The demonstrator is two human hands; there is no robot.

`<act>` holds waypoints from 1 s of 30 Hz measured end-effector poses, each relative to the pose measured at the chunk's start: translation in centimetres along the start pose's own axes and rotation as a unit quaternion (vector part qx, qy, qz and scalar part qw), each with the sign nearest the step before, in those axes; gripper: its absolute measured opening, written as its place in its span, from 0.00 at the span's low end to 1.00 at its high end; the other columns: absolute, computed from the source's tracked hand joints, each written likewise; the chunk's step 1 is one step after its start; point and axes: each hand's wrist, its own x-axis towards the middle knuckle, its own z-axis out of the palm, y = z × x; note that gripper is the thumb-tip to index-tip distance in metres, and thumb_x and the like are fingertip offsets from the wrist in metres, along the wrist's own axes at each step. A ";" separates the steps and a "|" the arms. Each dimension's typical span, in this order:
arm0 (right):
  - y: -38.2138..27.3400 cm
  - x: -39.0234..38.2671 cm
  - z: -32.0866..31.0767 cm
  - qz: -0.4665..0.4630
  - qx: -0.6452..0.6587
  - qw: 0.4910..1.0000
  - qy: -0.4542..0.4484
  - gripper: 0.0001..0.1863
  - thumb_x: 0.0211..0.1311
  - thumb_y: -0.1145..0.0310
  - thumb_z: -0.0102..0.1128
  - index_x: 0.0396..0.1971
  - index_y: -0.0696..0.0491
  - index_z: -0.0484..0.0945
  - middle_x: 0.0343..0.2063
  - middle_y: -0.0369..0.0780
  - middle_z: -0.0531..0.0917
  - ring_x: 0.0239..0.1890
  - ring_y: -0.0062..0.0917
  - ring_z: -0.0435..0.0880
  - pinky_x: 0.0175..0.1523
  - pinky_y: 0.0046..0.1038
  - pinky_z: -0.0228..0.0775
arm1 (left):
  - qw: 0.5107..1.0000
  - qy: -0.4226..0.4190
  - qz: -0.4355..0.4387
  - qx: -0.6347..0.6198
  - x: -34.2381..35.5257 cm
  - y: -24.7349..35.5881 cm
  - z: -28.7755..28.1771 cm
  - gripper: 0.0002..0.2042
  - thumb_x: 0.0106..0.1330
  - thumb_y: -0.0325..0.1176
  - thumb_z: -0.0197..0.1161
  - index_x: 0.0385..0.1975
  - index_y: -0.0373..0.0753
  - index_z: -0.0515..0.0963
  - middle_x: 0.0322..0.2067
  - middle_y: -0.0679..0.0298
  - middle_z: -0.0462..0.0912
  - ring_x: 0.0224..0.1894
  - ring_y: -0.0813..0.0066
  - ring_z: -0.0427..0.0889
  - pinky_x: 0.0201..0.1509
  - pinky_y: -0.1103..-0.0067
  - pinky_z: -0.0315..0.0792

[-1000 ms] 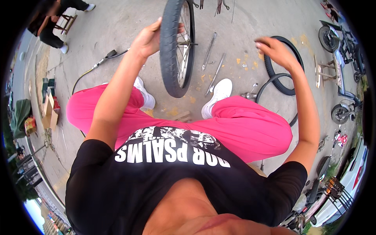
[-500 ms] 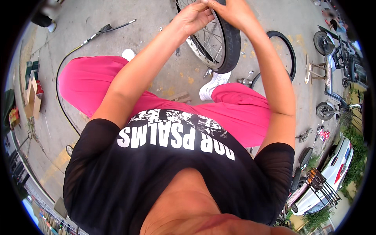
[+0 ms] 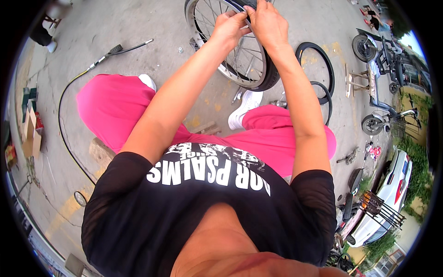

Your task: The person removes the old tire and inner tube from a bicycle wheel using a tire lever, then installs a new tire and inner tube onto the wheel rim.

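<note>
Both hands are up on the bicycle wheel (image 3: 240, 55), which stands on edge on the concrete between the person's white shoes, spokes and silver rim facing this way. The left hand (image 3: 229, 25) is curled over the top of the rim with its fingertips pinching the black tyre's edge; the right hand (image 3: 267, 23) is clamped on the same spot just beside it, thumb touching the left knuckles. So both are grasping the tyre where it meets the rim.

One second back the left hand alone held the wheel while the right hovered open, well off toward the loose tyres. Half a second back the right had come across onto the tyre, and since then the two hands have drawn closer together on the rim, with the wheel tipped a little more toward its flat side.

Below the grip, the forearms run down over bright pink trousers (image 3: 115, 106) and a black printed shirt. Beyond the right hand two spare black tyres (image 3: 323, 69) lie on the ground, overlapping. Off past the left hand a pump with a long black hose (image 3: 110, 51) lies across the concrete. Farther out beyond the tyres are parked motorbikes (image 3: 378, 51) and a white car (image 3: 392, 184).
</note>
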 end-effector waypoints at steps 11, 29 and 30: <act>3.8 1.9 0.4 0.090 0.043 0.991 -0.088 0.19 0.67 0.55 0.45 0.36 0.57 0.72 0.31 0.56 0.81 0.35 0.52 0.80 0.38 0.48 0.71 | 0.997 0.012 -0.035 0.061 2.0 -0.5 -0.3 0.10 0.61 0.23 0.55 0.41 0.26 0.69 0.39 0.54 0.78 0.42 0.59 0.80 0.45 0.62 0.79; 4.1 1.7 -1.6 0.042 0.046 0.991 -0.117 0.20 0.62 0.59 0.52 0.46 0.59 0.69 0.33 0.55 0.80 0.37 0.51 0.79 0.39 0.46 0.71 | 0.998 -0.029 -0.042 0.021 4.2 -2.7 1.3 0.07 0.64 0.27 0.53 0.39 0.33 0.73 0.34 0.58 0.81 0.34 0.69 0.82 0.38 0.73 0.79; 4.3 1.6 -1.6 0.044 0.053 0.989 -0.132 0.19 0.62 0.60 0.52 0.46 0.59 0.69 0.33 0.55 0.80 0.37 0.51 0.79 0.39 0.46 0.71 | 0.998 -0.024 -0.033 0.042 4.1 -2.6 1.6 0.07 0.64 0.27 0.53 0.38 0.33 0.73 0.34 0.58 0.81 0.33 0.69 0.82 0.37 0.73 0.79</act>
